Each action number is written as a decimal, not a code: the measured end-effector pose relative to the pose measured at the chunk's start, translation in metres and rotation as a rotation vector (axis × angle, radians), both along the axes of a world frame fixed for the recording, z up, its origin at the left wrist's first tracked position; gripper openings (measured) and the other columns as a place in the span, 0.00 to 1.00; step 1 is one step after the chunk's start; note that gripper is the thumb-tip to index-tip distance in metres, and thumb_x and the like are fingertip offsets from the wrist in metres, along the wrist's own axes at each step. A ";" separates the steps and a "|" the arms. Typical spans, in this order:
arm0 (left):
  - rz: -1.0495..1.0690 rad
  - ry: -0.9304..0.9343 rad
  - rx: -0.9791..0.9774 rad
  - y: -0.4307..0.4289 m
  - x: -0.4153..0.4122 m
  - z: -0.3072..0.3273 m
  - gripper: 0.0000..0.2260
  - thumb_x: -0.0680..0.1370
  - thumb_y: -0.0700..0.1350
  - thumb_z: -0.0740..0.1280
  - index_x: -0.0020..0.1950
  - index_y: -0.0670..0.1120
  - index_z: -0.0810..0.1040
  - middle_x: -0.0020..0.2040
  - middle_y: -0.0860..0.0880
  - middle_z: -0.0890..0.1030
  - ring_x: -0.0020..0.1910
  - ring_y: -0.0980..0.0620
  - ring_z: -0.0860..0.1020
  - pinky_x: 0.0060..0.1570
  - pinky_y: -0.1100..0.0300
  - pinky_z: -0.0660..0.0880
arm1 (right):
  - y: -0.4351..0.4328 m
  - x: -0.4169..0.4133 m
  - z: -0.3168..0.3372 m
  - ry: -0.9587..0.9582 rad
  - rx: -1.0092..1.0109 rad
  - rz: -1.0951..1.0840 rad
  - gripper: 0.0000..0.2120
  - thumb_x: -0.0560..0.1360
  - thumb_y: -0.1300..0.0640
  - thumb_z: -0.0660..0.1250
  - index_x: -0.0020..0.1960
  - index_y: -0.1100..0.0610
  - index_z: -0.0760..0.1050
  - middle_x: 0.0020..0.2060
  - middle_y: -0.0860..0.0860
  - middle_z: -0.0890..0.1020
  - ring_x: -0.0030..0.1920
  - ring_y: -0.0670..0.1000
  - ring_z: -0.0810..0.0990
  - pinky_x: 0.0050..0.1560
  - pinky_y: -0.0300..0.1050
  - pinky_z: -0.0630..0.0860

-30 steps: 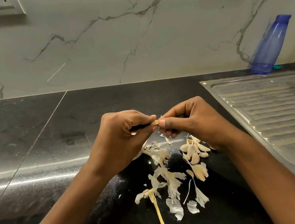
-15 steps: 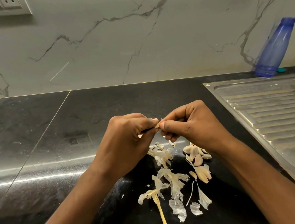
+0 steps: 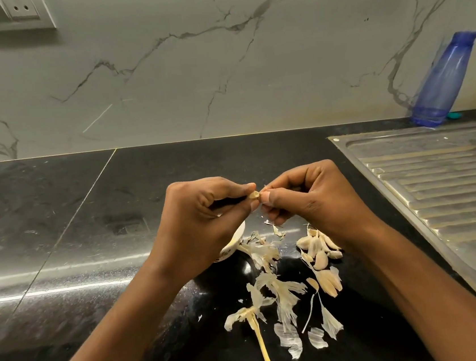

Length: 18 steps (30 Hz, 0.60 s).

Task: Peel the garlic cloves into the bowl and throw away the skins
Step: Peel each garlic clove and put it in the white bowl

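Note:
My left hand [image 3: 203, 223] pinches a small garlic clove [image 3: 254, 194] between thumb and forefinger above the black counter. My right hand [image 3: 310, 198] meets it from the right, its thumb and forefinger pinching the skin at the clove's tip. Beneath my left hand a white bowl [image 3: 232, 244] shows only part of its rim. Several unpeeled cloves [image 3: 317, 248] lie in a heap under my right wrist. Torn papery skins [image 3: 276, 291] and a dry stem [image 3: 263, 346] are scattered on the counter in front of me.
A steel sink drainboard [image 3: 439, 187] fills the right side. A blue plastic bottle [image 3: 444, 79] stands against the marble wall at the back right. A wall socket [image 3: 18, 11] sits at the top left. The black counter [image 3: 58, 230] extends to the left.
Both hands stay together on the clove, with small finger shifts. The view has tilted slightly, so the hands and the skins sit a little lower in frame.

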<state>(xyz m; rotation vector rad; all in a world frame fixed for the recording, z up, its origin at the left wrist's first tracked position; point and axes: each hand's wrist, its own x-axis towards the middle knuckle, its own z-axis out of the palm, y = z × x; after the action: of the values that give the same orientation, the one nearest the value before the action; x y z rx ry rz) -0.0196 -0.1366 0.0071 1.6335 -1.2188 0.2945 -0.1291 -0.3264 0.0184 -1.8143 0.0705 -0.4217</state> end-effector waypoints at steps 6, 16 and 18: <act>-0.130 0.368 -0.066 -0.003 -0.002 0.000 0.13 0.73 0.38 0.77 0.57 0.39 0.86 0.49 0.48 0.89 0.48 0.51 0.88 0.50 0.60 0.84 | -0.008 -0.003 0.003 -0.056 -0.128 -0.039 0.03 0.77 0.60 0.76 0.49 0.58 0.88 0.38 0.55 0.88 0.38 0.57 0.86 0.41 0.44 0.84; -0.099 0.264 0.051 -0.003 0.001 -0.004 0.13 0.78 0.37 0.74 0.62 0.41 0.85 0.55 0.50 0.88 0.53 0.55 0.87 0.54 0.58 0.84 | -0.010 0.000 -0.003 -0.095 -0.281 -0.031 0.07 0.77 0.55 0.77 0.53 0.55 0.88 0.41 0.48 0.89 0.42 0.52 0.89 0.45 0.50 0.87; -0.096 0.245 0.061 -0.004 -0.001 -0.004 0.13 0.78 0.37 0.74 0.62 0.42 0.85 0.55 0.51 0.88 0.53 0.56 0.87 0.54 0.59 0.84 | -0.010 0.000 -0.005 -0.110 -0.344 -0.040 0.05 0.77 0.55 0.77 0.53 0.53 0.89 0.41 0.46 0.89 0.41 0.50 0.88 0.44 0.50 0.87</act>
<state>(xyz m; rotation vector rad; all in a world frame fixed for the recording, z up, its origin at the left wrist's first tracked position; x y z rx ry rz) -0.0207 -0.1401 0.0030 1.6045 -1.1234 -0.0033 -0.1288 -0.3364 0.0131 -2.1256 -0.0456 -0.5896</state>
